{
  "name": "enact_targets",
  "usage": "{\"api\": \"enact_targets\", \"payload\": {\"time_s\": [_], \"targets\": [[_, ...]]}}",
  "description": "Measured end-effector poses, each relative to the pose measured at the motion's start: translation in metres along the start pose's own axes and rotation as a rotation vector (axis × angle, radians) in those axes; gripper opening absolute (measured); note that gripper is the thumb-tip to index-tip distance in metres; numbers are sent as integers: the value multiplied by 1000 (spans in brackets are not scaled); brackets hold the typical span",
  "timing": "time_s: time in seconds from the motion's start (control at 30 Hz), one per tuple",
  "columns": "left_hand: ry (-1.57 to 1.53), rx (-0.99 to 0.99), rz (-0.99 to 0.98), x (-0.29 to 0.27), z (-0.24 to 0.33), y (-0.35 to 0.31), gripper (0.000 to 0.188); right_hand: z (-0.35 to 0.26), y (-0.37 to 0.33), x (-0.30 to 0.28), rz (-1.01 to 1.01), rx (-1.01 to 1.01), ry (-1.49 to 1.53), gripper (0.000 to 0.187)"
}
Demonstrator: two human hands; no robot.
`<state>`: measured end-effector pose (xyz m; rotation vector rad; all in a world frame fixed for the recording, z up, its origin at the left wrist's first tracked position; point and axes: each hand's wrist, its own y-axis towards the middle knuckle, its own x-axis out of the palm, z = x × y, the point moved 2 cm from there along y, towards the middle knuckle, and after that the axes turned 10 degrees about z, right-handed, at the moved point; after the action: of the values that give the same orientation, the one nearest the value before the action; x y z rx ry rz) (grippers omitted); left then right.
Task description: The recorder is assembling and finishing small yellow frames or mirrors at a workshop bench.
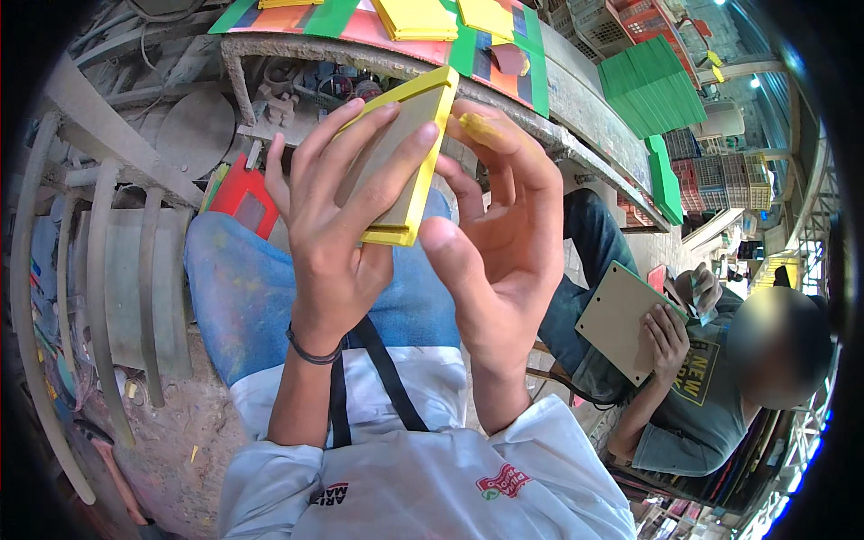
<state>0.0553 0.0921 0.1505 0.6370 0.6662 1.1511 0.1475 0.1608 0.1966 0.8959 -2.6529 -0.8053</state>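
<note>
My left hand (328,211) grips a flat rectangular panel (431,171) with a bright yellow rim and a bare grey-brown face. Its fingers spread over that face, and the panel is raised and tilted above my lap. Close to the panel's right edge is my right hand (508,216), fingers curled but apart, with a yellow smear on one finger. I see nothing held in that hand; whether a fingertip touches the rim is hard to tell.
Ahead, a workbench (585,144) carries yellow panels (416,20) and a stack of green boards (650,85). A red frame-like piece (245,198) lies left of my knee. At right sits a co-worker (702,396) holding a green-edged board (621,322). Metal bars (99,270) stand at left.
</note>
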Motion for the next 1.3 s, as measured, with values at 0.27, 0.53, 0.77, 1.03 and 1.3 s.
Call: {"api": "enact_targets", "payload": {"time_s": [0.27,0.53,0.77,1.03,1.3], "targets": [[-6,-1,6,0,1,0,49,-2,0,1,-8,-35,-10,56],[-19,2,9,-1,2,-1,47,-3,-1,2,-24,-58,-21,55],[-37,12,7,-2,2,-1,46,-3,-2,1,-28,-73,-40,55],[-33,10,8,0,3,0,45,-3,-1,1,-16,-56,-21,54],[-26,10,2,-1,1,-2,45,-3,-2,0,-13,-26,-35,55]]}}
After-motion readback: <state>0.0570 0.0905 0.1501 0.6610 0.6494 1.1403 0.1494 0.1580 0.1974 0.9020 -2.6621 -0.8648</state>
